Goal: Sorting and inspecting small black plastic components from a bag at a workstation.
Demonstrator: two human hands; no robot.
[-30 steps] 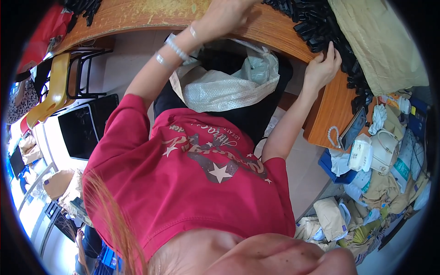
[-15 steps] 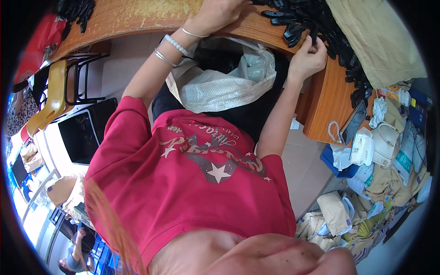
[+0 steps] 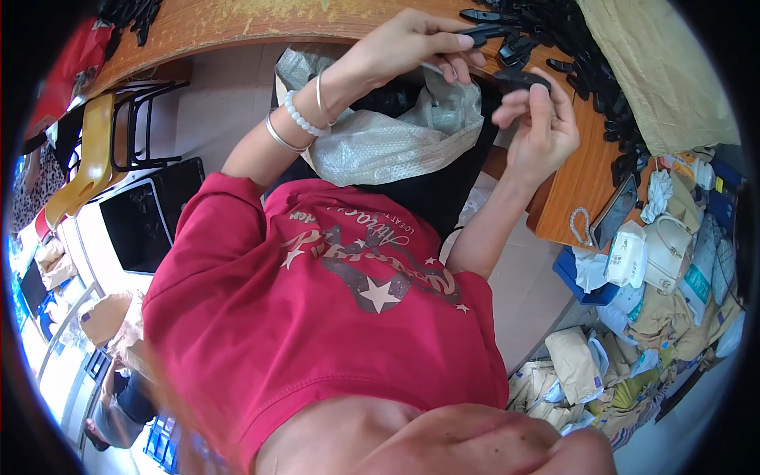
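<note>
My left hand (image 3: 416, 49), with bangles and a beaded bracelet on its wrist, reaches over the table's near edge. Its thumb and fingers pinch a slim black plastic piece (image 3: 484, 33). Close by on the right, my right hand (image 3: 545, 127) is raised with its palm turned inward. A second black plastic piece (image 3: 521, 80) lies between its thumb and fingers. The exact kind of these pieces is too small to tell. Just beyond both hands, a heap of similar black pieces (image 3: 590, 75) spreads over the wooden table (image 3: 261, 24). Below them a white woven sack (image 3: 380, 154) gapes on my lap.
A tan sack (image 3: 661, 79) lies beyond the heap. At the table's right end are a phone (image 3: 613, 212) and a beaded bracelet (image 3: 580, 227). Bags and packages (image 3: 673, 309) crowd the right side. A yellow chair (image 3: 96, 150) stands left; another person (image 3: 127, 408) is at lower left.
Both hands have drawn back from the heap toward each other, each now with a black piece. My left hand has moved right and nearer; my right hand has lowered slightly.
</note>
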